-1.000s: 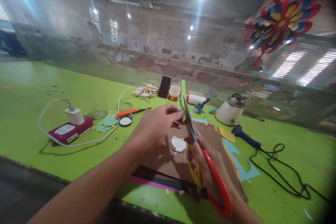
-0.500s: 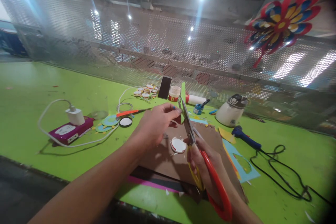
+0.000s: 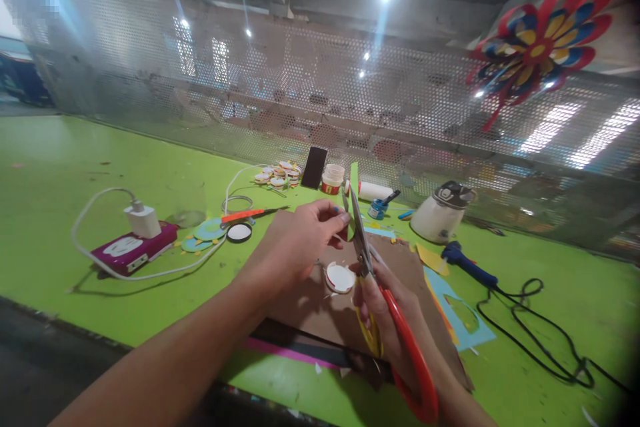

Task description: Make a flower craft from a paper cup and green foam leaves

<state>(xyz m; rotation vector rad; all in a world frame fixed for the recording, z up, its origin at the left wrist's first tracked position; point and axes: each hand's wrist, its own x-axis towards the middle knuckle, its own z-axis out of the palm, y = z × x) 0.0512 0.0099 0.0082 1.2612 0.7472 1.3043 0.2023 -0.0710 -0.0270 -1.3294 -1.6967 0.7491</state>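
Holding a green strip [image 3: 355, 173] upright, my left hand [image 3: 303, 237] pinched its lower end between thumb and fingers, presumably to steady it. My right hand [image 3: 395, 300] was closed around the handles of the scissors [image 3: 361, 240], blades slightly parted at the strip and angled away from me, likely for control. A white disc [image 3: 341, 278] lay below on the cardboard [image 3: 310, 307], probably for easy reach; the cardboard seemed meant to shield the tabletop [image 3: 45, 213]. A corded tool [image 3: 473, 265] rested rightward, apparently out of the way.
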